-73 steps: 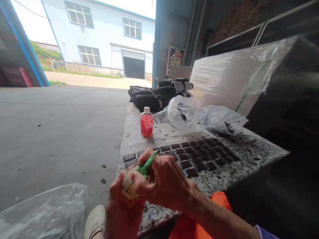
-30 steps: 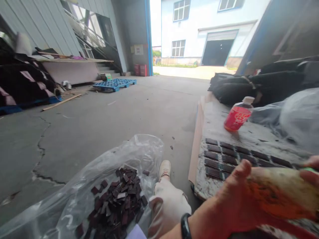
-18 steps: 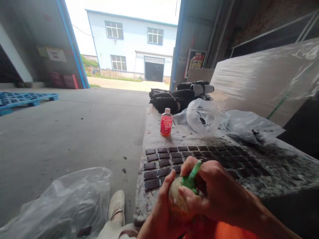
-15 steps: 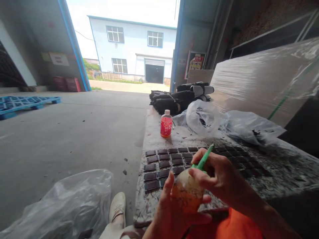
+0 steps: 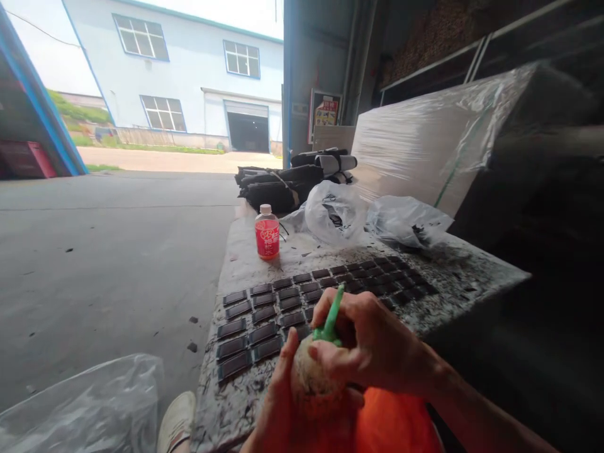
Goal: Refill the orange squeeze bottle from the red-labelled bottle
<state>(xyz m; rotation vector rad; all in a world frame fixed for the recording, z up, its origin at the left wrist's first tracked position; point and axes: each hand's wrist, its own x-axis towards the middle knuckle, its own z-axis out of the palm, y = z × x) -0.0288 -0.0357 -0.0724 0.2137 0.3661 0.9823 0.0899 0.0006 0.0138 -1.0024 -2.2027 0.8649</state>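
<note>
Green, the nozzle [image 5: 335,309] of the smudged bottle [image 5: 312,377] is pinched between thumb and fingers of the right hand [image 5: 380,340] while its body is cupped in the curled left hand [image 5: 276,402], presumably for steadiness, over the table [image 5: 243,255] near rowed dark pieces [image 5: 234,364].

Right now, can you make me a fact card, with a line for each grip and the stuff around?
Left grip: around the rounded container
Right grip: at the green spout on top
Spout points: upward
Table: dark rectangular pieces in rows
Beyond the rows: drink bottle, upright, cap on, red label
Farther back: crumpled plastic bags, black rolls
Lower left: clear plastic, beside a shoe
</note>
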